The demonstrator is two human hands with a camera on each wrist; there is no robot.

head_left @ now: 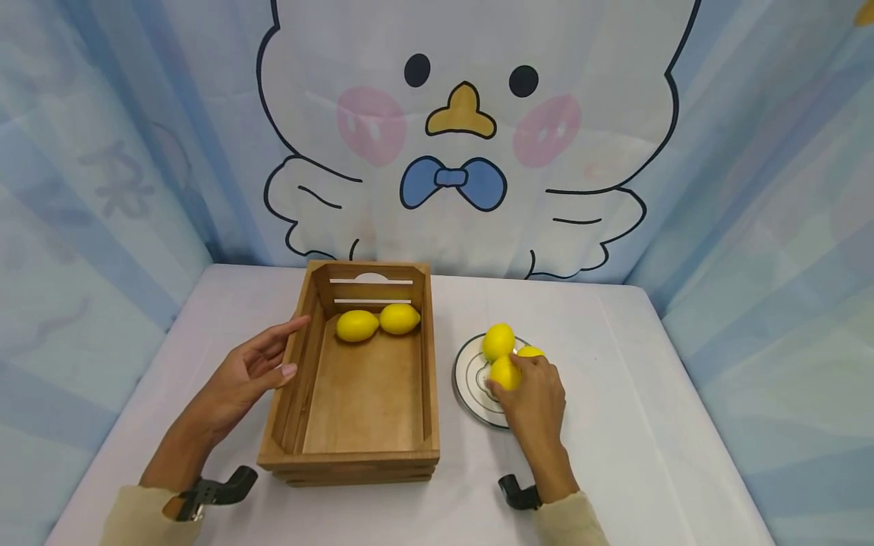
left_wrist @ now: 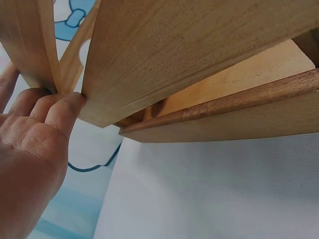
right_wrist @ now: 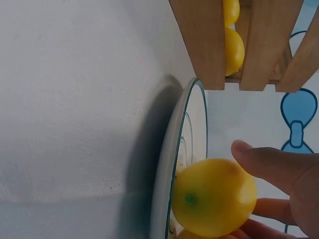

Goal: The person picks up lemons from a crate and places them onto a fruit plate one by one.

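My right hand [head_left: 536,398] has its thumb and fingers around a yellow lemon [head_left: 505,373] at the near side of a white plate [head_left: 471,398] with a dark rim. In the right wrist view the thumb lies along one side of this lemon [right_wrist: 214,196], with fingers partly hidden behind it. Two other lemons, one lemon [head_left: 499,343] in full view and one lemon [head_left: 530,351] partly covered by the hand, rest on the plate. At the left wall of a wooden crate [head_left: 348,459], my left hand [head_left: 242,379] touches the slats with extended fingers [left_wrist: 62,112].
Inside the crate, a left lemon [head_left: 357,326] and a right lemon [head_left: 400,319] lie side by side at the far end. A white cloth [head_left: 614,425] covers the table. Blue and white curtains [head_left: 771,227] with a cartoon print enclose the back and sides.
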